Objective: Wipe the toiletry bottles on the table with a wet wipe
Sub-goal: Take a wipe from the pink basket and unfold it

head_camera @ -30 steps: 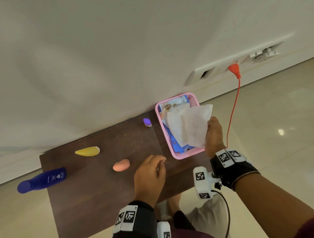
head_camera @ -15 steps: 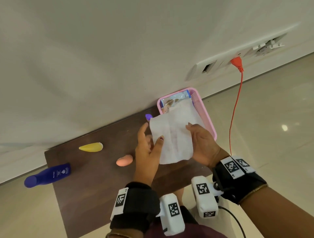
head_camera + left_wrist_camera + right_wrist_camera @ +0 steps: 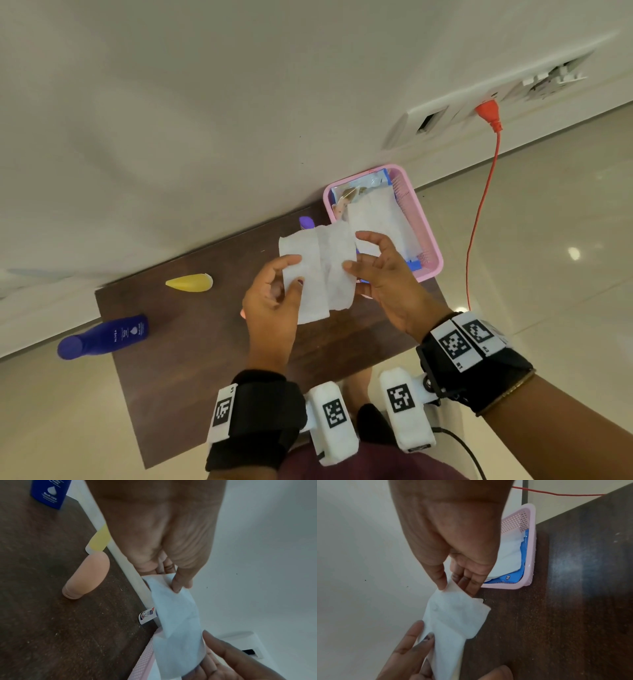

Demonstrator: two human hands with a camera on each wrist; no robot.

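Observation:
A white wet wipe [image 3: 318, 270] hangs above the dark wooden table [image 3: 205, 359], partly folded. My left hand [image 3: 294, 274] pinches its left edge between thumb and fingers, and my right hand [image 3: 356, 250] pinches its right edge. The wrist views show the same wipe [image 3: 176, 622] [image 3: 453, 615] stretched between both hands. A blue lotion bottle [image 3: 106, 337] lies over the table's left edge. A yellow bottle [image 3: 188, 283] lies near the wall, and a small purple bottle [image 3: 306, 222] stands beside the basket. The peach bottle [image 3: 89, 574] lies below my left hand, mostly hidden in the head view.
A pink basket [image 3: 424, 226] at the table's far right corner holds a blue wipe pack [image 3: 356, 192] with another wipe [image 3: 380, 219] lying on it. A red cable [image 3: 479, 212] hangs from a wall socket down to the floor on the right. The wall runs along the table's far edge.
My right hand brought the wipe from over the basket toward the table's middle. My left hand rose off the table and took the wipe's other edge, and the wipe is now folded narrower.

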